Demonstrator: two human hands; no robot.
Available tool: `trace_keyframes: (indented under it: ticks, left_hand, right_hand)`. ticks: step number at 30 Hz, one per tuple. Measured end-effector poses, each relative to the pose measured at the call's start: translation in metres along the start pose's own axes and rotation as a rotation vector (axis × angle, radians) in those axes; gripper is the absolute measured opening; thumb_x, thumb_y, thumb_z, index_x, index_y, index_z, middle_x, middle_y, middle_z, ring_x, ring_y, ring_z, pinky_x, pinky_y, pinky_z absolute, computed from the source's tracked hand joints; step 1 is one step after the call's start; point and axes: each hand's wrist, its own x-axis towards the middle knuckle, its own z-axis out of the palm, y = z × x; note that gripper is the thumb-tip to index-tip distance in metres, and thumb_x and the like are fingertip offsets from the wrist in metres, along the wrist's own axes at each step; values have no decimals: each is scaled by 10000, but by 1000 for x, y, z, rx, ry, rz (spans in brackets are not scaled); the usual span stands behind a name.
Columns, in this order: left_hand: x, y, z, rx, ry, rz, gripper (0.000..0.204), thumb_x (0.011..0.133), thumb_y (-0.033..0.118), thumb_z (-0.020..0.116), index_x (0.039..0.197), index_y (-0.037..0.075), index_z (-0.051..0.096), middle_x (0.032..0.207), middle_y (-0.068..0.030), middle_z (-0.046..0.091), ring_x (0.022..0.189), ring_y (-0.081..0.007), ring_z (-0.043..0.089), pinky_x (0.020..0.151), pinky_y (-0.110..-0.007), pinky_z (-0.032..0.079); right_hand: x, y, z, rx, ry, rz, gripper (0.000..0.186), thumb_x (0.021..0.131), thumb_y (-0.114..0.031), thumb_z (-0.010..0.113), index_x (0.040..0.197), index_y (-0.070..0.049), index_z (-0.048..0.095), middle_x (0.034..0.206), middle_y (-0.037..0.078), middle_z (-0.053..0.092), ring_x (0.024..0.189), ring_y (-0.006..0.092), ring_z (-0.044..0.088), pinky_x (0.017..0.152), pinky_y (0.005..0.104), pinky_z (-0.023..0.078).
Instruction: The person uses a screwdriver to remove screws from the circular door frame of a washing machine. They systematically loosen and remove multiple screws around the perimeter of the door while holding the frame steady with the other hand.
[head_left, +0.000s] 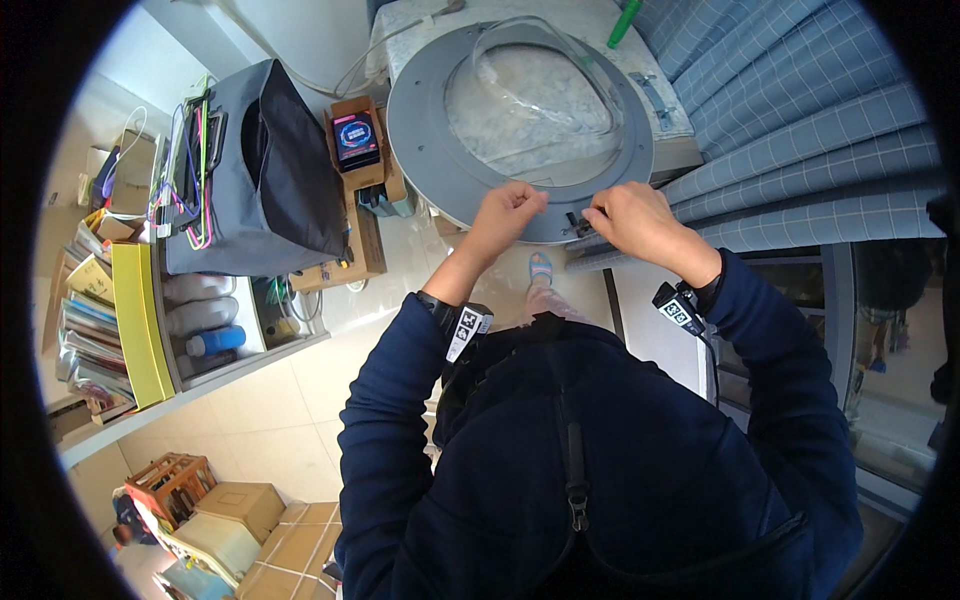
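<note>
A large grey ring (425, 130), its round middle see-through, lies on a table with a marble-patterned cover. My left hand (505, 220) is over the ring's near edge, fingers curled and thumb pressed to them; what they hold, if anything, is hidden. To its right, my right hand (640, 225) is closed, with its fingertips at a small black part (576, 224) on the ring's near rim. A loop of clear plastic (545, 85) rests across the far side of the ring.
A dark fabric bag (300, 190) and an open carton with a black box (356, 140) stand left of the table. Blue checked curtains (800, 130) hang at right. A shelf (250, 355) with bottles and books is at left; cardboard boxes (290, 550) are at lower left.
</note>
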Motion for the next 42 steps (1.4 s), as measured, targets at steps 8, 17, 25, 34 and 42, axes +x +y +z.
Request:
trace_keyframes:
  ticks: [8, 17, 25, 34, 42]
  left_hand:
    - [3, -13, -3, 11, -25, 48, 215, 924, 227, 626, 825, 36, 623, 740, 45, 565, 686, -36, 453, 610, -207, 364]
    - [4, -17, -3, 63, -18, 68, 213, 918, 215, 634, 829, 22, 623, 715, 41, 557, 661, -41, 455, 580, -224, 379]
    - [2, -15, -2, 110, -65, 14, 155, 936, 193, 620, 915, 40, 612, 768, 64, 564, 699, -13, 470, 605, -192, 385]
    - [2, -19, 2, 154, -100, 26, 142, 933, 168, 609, 933, 26, 612, 758, 62, 555, 688, -21, 468, 596, -198, 386]
    - [-1, -16, -3, 376, -87, 60, 201, 903, 213, 648, 995, 34, 639, 683, 47, 516, 636, -44, 448, 566, -230, 381]
  right_hand:
    - [7, -4, -3, -50, -61, 76, 336, 899, -298, 577, 742, -23, 688, 724, 198, 659, 746, 403, 643, 670, 495, 501]
    - [8, -6, -3, -67, -63, 67, 332, 892, -297, 583, 737, -22, 686, 731, 200, 660, 748, 404, 643, 670, 494, 504]
    - [11, -10, -1, -86, -53, 33, 332, 883, -299, 592, 717, -24, 679, 724, 198, 658, 719, 407, 641, 639, 492, 505]
    - [19, -2, -7, -86, -296, -248, 235, 763, -274, 709, 803, -44, 681, 791, 171, 674, 833, 362, 660, 695, 476, 511]
    - [51, 0, -18, -310, -494, -164, 318, 737, -315, 748, 883, -35, 712, 860, 177, 692, 839, 352, 669, 714, 436, 520]
